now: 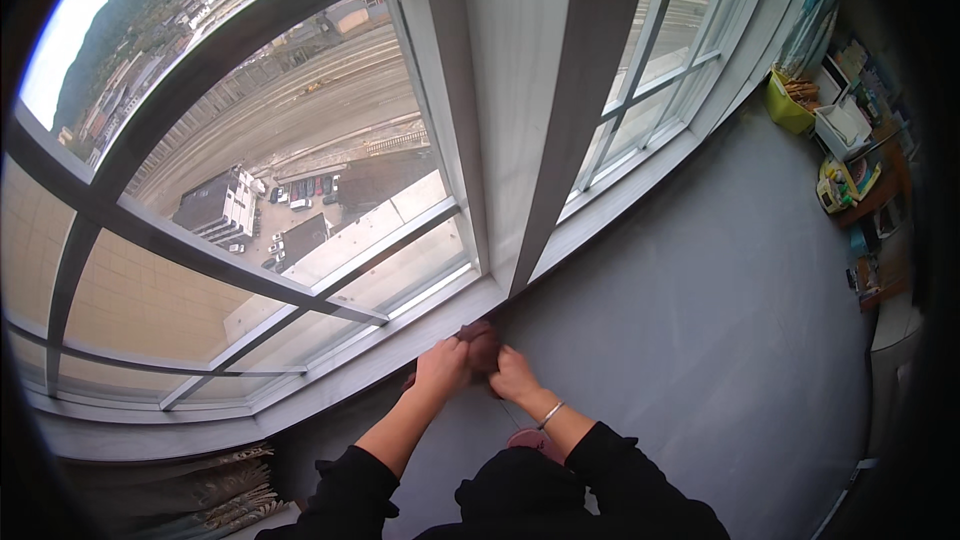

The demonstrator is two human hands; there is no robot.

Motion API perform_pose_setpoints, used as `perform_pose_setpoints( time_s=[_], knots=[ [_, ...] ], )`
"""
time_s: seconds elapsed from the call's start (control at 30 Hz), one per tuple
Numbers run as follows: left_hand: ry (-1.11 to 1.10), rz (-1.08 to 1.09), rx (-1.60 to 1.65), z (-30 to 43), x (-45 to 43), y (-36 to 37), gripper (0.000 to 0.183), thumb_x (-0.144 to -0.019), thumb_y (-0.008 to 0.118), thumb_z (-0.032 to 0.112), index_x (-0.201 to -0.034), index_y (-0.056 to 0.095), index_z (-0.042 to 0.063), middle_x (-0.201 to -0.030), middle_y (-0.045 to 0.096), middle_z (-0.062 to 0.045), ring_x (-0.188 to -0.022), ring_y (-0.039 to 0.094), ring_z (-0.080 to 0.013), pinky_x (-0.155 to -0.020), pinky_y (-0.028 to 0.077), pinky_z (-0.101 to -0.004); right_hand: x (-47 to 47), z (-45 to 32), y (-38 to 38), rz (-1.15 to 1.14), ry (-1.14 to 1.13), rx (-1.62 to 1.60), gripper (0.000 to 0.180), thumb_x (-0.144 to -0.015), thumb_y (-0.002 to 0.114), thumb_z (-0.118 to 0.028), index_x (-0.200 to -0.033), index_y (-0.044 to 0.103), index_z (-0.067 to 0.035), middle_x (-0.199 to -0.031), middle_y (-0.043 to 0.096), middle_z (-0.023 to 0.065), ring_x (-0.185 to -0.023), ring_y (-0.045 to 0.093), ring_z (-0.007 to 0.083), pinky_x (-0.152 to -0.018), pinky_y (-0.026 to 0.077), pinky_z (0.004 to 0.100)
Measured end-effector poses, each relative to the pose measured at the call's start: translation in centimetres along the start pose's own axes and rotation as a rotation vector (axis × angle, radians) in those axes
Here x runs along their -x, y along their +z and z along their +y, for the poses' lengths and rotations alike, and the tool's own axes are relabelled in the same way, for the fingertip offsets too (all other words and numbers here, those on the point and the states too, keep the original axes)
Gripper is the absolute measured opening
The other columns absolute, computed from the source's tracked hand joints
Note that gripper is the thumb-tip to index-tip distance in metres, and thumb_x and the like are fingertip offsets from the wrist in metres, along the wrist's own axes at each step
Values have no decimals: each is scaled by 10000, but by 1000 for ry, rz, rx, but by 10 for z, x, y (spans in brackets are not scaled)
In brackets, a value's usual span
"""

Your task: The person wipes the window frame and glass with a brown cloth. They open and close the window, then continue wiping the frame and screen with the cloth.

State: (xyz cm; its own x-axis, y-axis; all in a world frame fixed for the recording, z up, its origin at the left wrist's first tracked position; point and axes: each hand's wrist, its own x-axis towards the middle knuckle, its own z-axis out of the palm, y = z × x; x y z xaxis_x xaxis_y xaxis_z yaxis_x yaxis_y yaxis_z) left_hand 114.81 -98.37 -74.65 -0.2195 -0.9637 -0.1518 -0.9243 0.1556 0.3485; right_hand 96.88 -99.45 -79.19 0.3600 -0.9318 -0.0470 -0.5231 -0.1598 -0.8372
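A dark reddish-brown cloth (480, 345) is bunched between my two hands, just inside the white window sill (450, 315). My left hand (442, 366) grips its left side, and a small end of the cloth pokes out beyond the fingers. On the other side, my right hand (514, 375) has its fingers closed on the cloth. A silvery bracelet (551, 415) circles my right wrist. Below the hands, part of a pink slipper (534, 441) shows on the grey floor (675, 300).
Tall framed windows (300, 300) with crossbars run along the left and top, joined by a wide white post (510, 90). A fringed curtain (225, 487) hangs at lower left. At far right stand a yellow-green bin (787, 106), a white container (844, 126) and cluttered wooden shelving (877, 202).
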Motion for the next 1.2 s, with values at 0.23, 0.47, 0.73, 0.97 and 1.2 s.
perform_pose_setpoints(
  time_s=[0.23, 0.47, 0.73, 0.97, 1.2],
  knots=[
    [231, 521, 85, 5, 64, -202, 198, -682, 704, 131, -874, 658, 114, -695, 582, -68, -582, 607, -295, -516, 469, -386, -38, -174, -147, -237, -359, -108, 199, -812, 687, -250, -860, 685, -57, -988, 577, 92, -885, 622, 289, -793, 528, 362],
    [724, 1326, -18, 110, 51, -498, 308, -862, 632, -24, -1142, 674, 97, -759, 644, -40, -674, 666, -110, -601, 521, -259, -100, -450, -299, 961, -1227, 281, 288, -789, 698, 42, -1011, 538, -48, -1214, 547, 183, -1102, 602, 280, -892, 502, 380],
    [436, 1738, -1129, 127, -3, -583, 350, -890, 662, 75, -1224, 669, 178, -1094, 711, -84, -1071, 675, -240, -938, 535, -367, -165, -537, -308, 1433, -1417, 504, 235, -910, 625, -166, -1105, 673, -43, -1124, 658, 155, -1011, 618, 306, -923, 470, 429],
    [479, 1357, -820, 101, -5, -479, 360, -994, 545, 301, -1262, 690, 109, -1378, 624, -55, -1416, 452, -248, -1220, 206, -553, -162, -443, -238, 1313, -1072, 607, 496, -975, 598, -236, -1393, 542, 24, -1441, 492, 189, -1322, 424, 354, -1094, 322, 468],
    [437, 987, -860, 55, 6, -364, 403, -903, 593, 287, -1225, 696, 68, -1343, 617, -60, -1346, 498, -232, -1122, 323, -553, -144, -324, -143, 1098, -939, 479, 482, -965, 628, -220, -1359, 562, 52, -1458, 457, 200, -1335, 388, 384, -1102, 346, 457]
  ],
)
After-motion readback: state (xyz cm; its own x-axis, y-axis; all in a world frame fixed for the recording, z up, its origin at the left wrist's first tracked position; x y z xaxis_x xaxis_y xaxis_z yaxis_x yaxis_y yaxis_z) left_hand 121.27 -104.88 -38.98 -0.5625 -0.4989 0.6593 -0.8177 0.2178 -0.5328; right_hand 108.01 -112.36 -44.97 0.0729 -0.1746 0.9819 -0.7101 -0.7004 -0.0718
